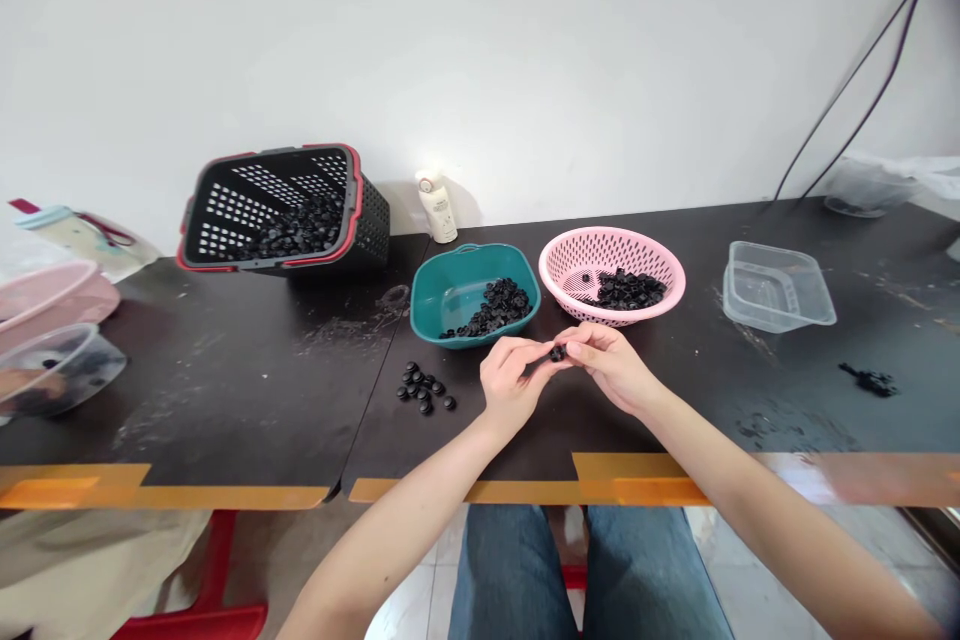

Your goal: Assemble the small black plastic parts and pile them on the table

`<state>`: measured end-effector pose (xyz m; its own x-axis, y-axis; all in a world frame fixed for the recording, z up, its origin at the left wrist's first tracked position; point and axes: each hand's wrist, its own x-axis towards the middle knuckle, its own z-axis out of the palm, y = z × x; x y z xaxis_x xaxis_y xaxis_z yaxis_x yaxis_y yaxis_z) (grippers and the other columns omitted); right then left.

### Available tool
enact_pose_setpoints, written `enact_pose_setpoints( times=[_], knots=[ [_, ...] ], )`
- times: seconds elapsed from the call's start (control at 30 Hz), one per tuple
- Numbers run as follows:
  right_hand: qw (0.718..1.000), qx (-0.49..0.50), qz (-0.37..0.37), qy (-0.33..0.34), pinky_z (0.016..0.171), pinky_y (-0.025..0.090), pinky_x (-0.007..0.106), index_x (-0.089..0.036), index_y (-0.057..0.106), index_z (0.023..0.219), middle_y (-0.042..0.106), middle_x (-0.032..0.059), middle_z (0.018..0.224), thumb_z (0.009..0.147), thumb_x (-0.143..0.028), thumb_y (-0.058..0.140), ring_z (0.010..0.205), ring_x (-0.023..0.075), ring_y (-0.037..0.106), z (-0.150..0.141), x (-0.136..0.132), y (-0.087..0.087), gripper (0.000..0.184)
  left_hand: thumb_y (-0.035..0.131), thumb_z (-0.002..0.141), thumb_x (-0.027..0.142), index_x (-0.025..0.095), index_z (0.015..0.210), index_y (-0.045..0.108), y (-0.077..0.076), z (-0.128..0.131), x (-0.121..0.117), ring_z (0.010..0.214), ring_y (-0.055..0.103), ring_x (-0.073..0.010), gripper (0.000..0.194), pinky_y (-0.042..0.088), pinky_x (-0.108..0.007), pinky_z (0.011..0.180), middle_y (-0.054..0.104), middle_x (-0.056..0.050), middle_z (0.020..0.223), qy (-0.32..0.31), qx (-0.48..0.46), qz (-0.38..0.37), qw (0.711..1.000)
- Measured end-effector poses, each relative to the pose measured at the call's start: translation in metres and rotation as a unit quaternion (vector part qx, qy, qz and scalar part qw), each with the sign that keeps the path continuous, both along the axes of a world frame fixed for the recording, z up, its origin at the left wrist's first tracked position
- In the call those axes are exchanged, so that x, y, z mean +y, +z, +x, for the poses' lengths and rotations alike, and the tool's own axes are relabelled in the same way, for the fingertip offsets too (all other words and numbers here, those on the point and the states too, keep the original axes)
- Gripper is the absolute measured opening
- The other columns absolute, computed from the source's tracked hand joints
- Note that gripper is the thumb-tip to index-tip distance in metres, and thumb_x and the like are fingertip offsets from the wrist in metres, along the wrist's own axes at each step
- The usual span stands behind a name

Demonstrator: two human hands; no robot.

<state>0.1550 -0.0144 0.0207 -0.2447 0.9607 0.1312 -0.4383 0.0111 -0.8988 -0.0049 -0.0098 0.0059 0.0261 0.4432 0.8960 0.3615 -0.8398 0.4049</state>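
My left hand [511, 382] and my right hand [611, 360] meet above the black table [247, 400], fingertips pinched together on a small black part [557, 353]. Just beyond them stands a teal tub [442, 295] with a heap of black parts in it, and to its right a pink perforated bowl [645, 260] with more of them. A small cluster of loose black parts [424, 386] lies on the table left of my left hand.
A black and red basket [225, 210] of black parts tilts at the back left. A white bottle [437, 205] stands by the wall. A clear empty container [776, 285] sits at the right, black bits [870, 380] near it. Bowls [52, 360] rest far left.
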Motion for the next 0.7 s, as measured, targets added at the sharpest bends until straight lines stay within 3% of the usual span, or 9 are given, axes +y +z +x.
enact_pose_setpoints(
  times=[0.53, 0.7],
  knots=[
    [1.000, -0.010, -0.009, 0.016, 0.072, 0.054, 0.025, -0.022, 0.069, 0.073, 0.069, -0.0004, 0.082, 0.073, -0.027, 0.077, 0.072, 0.0108, 0.064, -0.0005, -0.0005, -0.0023, 0.010, 0.077, 0.072, 0.023, 0.019, 0.092, 0.069, -0.0010, 0.0007, 0.0005, 0.071, 0.063, -0.0113, 0.021, 0.053, -0.023, 0.062, 0.066, -0.001, 0.080, -0.009, -0.001, 0.000, 1.000],
    [0.994, 0.024, -0.060, 0.083, 0.076, 0.055, 0.028, -0.022, 0.065, 0.089, 0.063, -0.0042, 0.074, 0.074, -0.027, 0.076, 0.070, 0.0098, 0.064, 0.0029, 0.0011, -0.0022, 0.019, 0.075, 0.075, 0.024, 0.020, 0.092, 0.070, -0.0024, 0.0003, 0.0009, 0.069, 0.063, -0.0116, 0.018, 0.053, -0.023, 0.061, 0.067, -0.001, 0.078, -0.002, 0.009, -0.008, 1.000]
  ],
)
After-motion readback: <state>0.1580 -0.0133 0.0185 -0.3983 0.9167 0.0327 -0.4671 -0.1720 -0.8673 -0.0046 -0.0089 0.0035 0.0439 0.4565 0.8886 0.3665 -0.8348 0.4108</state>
